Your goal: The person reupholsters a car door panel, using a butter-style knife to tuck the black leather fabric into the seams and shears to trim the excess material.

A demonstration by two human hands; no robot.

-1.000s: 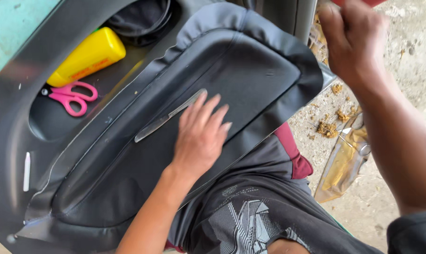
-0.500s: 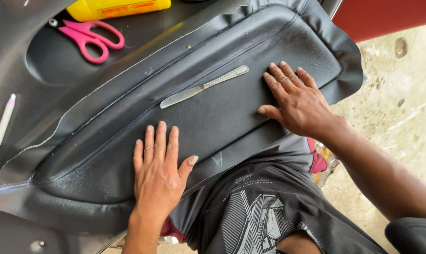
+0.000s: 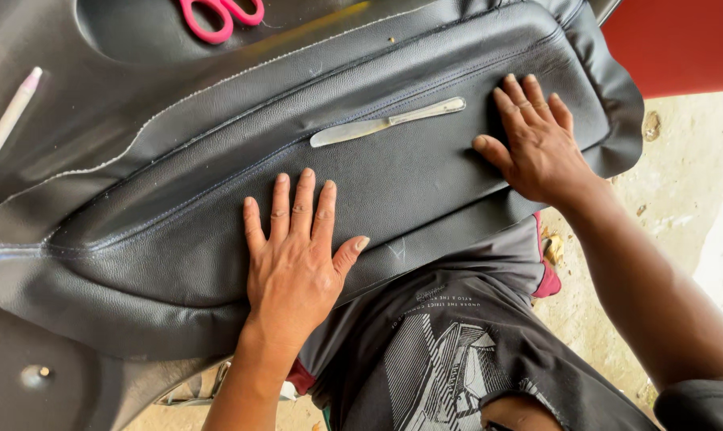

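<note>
A black leather-like cover [image 3: 425, 172] is stretched over a long padded panel that lies across my lap. My left hand [image 3: 297, 255] lies flat on its near side, fingers spread, holding nothing. My right hand [image 3: 537, 140] presses flat on the right end of the pad, fingers pointing away from me. Between the two hands, further up the pad, a flat metal blade tool [image 3: 385, 124] rests loose on the cover, touched by neither hand.
Pink-handled scissors [image 3: 221, 14] lie in a hollow of the dark plastic panel [image 3: 82, 96] at the top. A white marker stick [image 3: 8, 116] lies at the left. Sandy ground [image 3: 681, 191] and a red surface [image 3: 681, 44] are to the right.
My right hand came down from the air onto the right end of the pad. My left hand slid down towards the near edge. The view has shifted closer.
</note>
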